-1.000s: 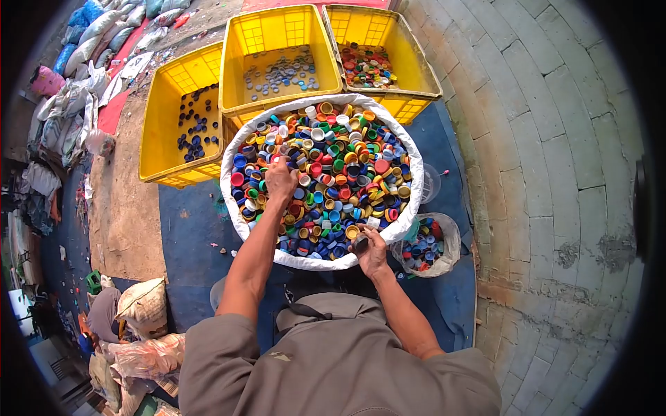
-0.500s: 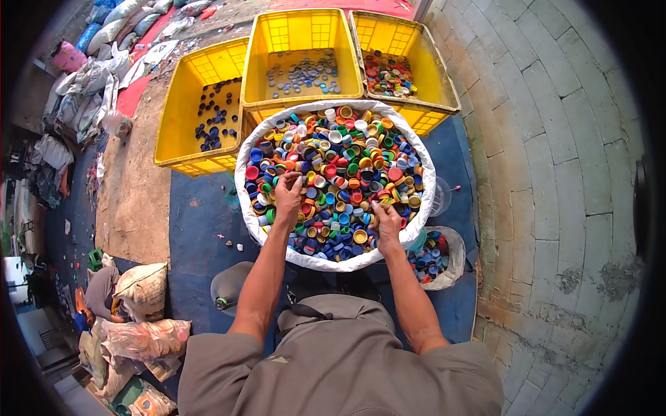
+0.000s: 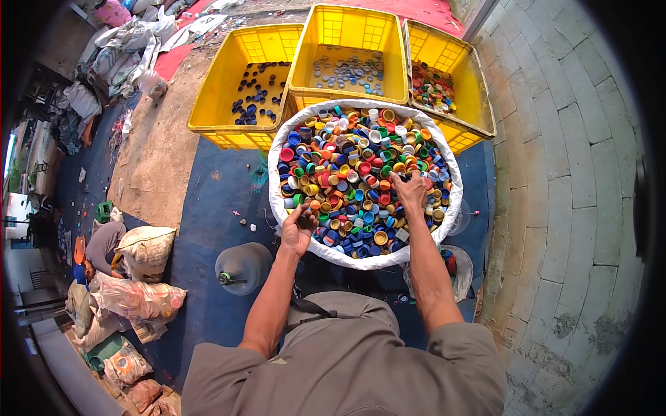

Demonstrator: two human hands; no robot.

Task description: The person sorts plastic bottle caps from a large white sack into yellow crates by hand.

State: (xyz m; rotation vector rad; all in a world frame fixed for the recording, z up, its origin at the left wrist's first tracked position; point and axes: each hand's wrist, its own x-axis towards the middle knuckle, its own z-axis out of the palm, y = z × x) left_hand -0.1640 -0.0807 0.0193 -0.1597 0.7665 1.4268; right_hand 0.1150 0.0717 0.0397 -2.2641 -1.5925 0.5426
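Observation:
A large white sack with a rolled rim is heaped with bottle caps of many colours. My left hand is at the sack's near left rim, palm turned inward, with its thumb and fingers apart beside the caps. Farther in, on the right side of the heap, my right hand reaches down among the caps with fingers bent and spread. Its fingertips are partly hidden, and I see no cap clearly gripped in it.
Behind the sack stand a left yellow crate with dark caps, a middle yellow crate with pale caps, and a right yellow crate with mixed caps. A clear jug, a small sack, a block wall and filled bags surround me.
The view has shifted, so the sack and crates appear farther right. My left hand has drawn back to the near left rim. My right hand has reached forward over the caps.

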